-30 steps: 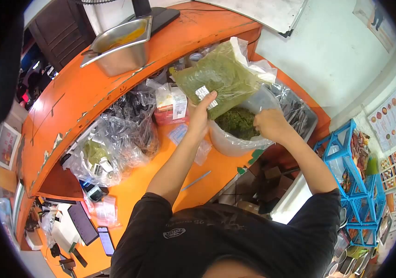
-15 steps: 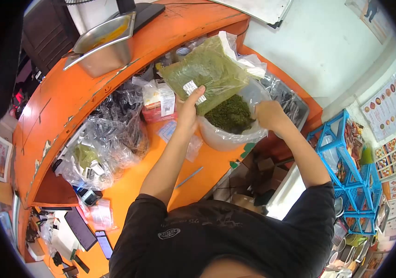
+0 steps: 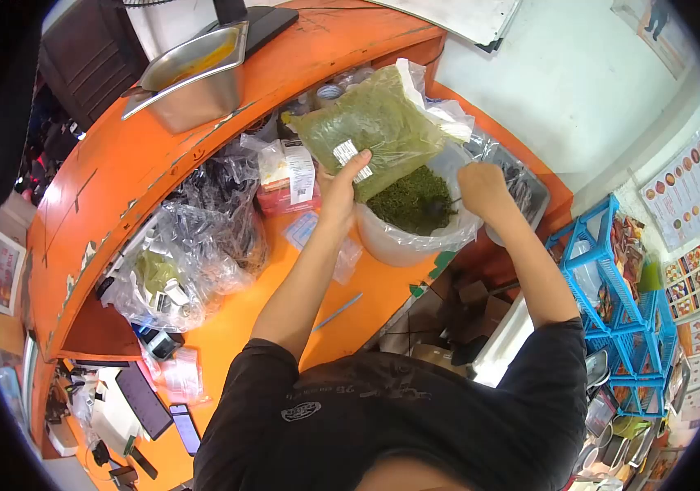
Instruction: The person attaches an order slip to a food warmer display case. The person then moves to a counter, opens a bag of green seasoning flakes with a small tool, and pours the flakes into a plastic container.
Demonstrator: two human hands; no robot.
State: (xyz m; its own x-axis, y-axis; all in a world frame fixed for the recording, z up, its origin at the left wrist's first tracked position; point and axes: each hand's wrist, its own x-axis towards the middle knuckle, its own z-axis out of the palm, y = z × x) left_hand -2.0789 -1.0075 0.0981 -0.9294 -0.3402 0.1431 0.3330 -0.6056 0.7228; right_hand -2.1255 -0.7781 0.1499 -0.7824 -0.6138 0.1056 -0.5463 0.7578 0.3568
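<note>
My left hand (image 3: 342,192) grips the lower left side of a clear plastic bag (image 3: 383,123) filled with green powdery stuff, its thumb over a white barcode label. The bag lies tilted over the left rim of a translucent plastic tub (image 3: 403,247) lined with a clear bag. Dark green crumbly stuff (image 3: 406,196) fills part of the tub. At the tub's right rim my right hand (image 3: 483,190) is closed around the handle of a spoon (image 3: 438,206); most of the handle is hidden by the fingers, and its dark bowl sits in the green stuff.
A steel pan (image 3: 198,94) stands on the raised orange counter. Crumpled plastic bags (image 3: 194,262) lie under that ledge. A blue straw (image 3: 338,312) and a phone (image 3: 184,428) rest on the orange table. Blue basket shelves (image 3: 608,278) stand at right.
My right hand has moved up slightly, and the spoon now shows in the green stuff. The bag in my left hand stays over the tub. The whole view has shifted a little.
</note>
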